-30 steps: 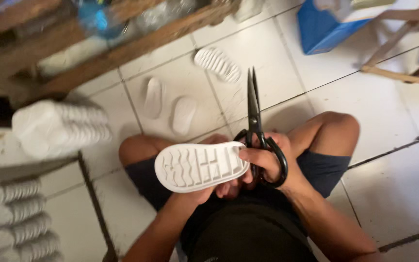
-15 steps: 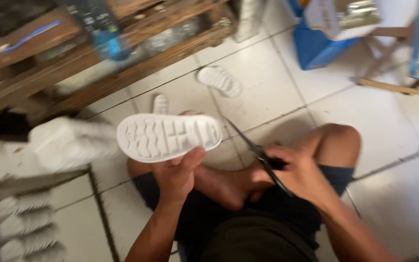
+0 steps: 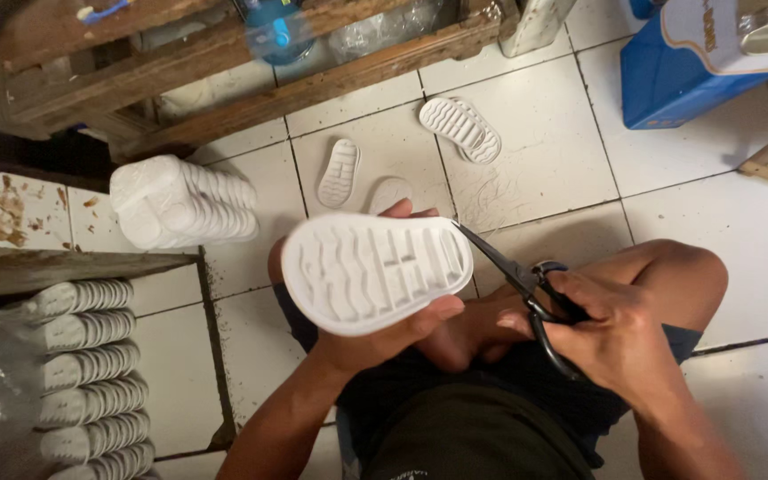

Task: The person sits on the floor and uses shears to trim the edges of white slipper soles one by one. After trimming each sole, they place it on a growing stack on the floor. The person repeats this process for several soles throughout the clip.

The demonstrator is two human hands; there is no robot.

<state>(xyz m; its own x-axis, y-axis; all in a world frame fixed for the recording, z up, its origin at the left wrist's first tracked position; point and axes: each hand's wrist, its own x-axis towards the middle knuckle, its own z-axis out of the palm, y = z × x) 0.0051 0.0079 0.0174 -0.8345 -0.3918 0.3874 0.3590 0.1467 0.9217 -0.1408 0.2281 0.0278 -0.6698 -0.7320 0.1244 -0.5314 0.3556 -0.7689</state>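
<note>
Left hand (image 3: 384, 342) grips a white sole (image 3: 375, 271), right hand (image 3: 615, 333) clasps scissors (image 3: 513, 267), above white floor tiles (image 3: 544, 178).

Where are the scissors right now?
The scissors are in the person's right hand, right of centre in the head view, with the blade tips touching the edge of the white shoe sole held by the left hand.

Stacked soles (image 3: 184, 203), blue box (image 3: 668, 84)

open tiles (image 3: 535, 169) ahead; loose soles (image 3: 461, 129); sole stack (image 3: 180, 204) left
</note>
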